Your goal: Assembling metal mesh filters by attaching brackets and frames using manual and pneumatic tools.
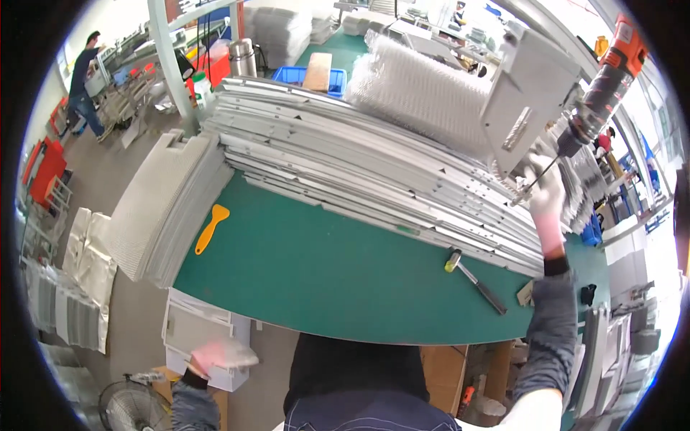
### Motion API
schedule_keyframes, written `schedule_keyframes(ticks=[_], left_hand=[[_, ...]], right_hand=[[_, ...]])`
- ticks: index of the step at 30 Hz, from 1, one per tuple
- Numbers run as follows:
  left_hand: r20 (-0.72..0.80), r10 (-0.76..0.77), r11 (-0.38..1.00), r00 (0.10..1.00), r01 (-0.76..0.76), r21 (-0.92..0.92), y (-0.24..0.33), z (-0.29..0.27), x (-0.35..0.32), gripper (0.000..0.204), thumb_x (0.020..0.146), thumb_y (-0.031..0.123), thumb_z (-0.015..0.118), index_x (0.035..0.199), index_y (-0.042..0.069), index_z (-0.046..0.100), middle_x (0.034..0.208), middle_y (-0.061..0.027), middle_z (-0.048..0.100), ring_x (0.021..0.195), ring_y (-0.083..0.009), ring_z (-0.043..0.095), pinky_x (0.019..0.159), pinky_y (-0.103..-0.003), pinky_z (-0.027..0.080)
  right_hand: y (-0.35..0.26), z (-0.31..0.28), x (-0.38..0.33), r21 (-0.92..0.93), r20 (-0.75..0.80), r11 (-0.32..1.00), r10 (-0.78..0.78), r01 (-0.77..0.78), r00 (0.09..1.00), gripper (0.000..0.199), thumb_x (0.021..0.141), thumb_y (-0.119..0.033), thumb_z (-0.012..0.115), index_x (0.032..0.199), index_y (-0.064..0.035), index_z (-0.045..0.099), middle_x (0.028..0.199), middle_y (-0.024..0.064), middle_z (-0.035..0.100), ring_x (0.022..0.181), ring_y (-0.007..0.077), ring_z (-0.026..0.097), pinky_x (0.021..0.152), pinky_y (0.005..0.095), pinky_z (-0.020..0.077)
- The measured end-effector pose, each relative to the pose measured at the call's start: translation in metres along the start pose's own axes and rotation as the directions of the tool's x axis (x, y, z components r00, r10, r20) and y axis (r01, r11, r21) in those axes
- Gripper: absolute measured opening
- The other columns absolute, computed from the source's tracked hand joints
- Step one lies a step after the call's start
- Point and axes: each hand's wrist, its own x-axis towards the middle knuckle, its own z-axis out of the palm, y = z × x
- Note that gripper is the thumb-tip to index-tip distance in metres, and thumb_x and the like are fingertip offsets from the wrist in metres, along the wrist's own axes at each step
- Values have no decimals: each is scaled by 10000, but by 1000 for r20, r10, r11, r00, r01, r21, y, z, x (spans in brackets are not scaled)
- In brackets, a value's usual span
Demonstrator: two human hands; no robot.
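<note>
My right hand (546, 190), in a pale glove with a pink cuff, is raised at the far right of the workbench. Its fingers are beside the long bit of an orange and black power drill (593, 108), which hangs with its bit pointing down. A grey-white box (528, 93) with a coiled spring on its face is just above that hand; what the fingers hold, if anything, is not clear. Low on the left, my gloved left hand (219, 355) is smeared by motion over a white box (194, 327) beside the bench.
Long metal strips (345, 154) are piled across the green bench (309, 258). A yellow scraper (213, 228) and a mallet (474, 279) lie on it. Ribbed panels (162, 201) are stacked at left, bubble wrap (417, 90) behind. A fan (133, 406) stands lower left; a person (85, 86) works far left.
</note>
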Motion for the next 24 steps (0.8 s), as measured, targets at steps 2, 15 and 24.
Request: schedule_keyframes(ticks=[2, 15, 24], left_hand=[[20, 176, 984, 984, -175, -31, 83, -59, -40, 280, 898, 306, 590, 1036, 85, 693, 983, -126, 706, 830, -297, 689, 745, -376, 551], [-880, -198, 704, 432, 687, 179, 17, -332, 91, 612, 826, 510, 634, 1228, 49, 609, 1269, -170, 607, 1174, -339, 570, 1008, -479, 420], [-872, -144, 805, 468, 569, 172, 16, -362, 59, 676, 780, 389, 708, 1324, 37, 516, 1269, -208, 588, 1167, -355, 571, 980, -430, 456]], right_hand=[[1, 52, 57, -89, 261, 993, -48, 74, 964, 467, 804, -163, 717, 1221, -10, 573, 1184, 219, 594, 1130, 353, 554, 979, 434, 419], [-54, 105, 154, 220, 691, 975, -168, 17, 703, 665, 822, -335, 662, 1389, -51, 461, 1343, 206, 508, 1238, 363, 484, 1125, 427, 294], [22, 124, 151, 726, 423, 686, -383, -54, 821, 507, 926, -290, 519, 1377, -65, 472, 1291, 148, 560, 1134, 331, 553, 1025, 386, 391]])
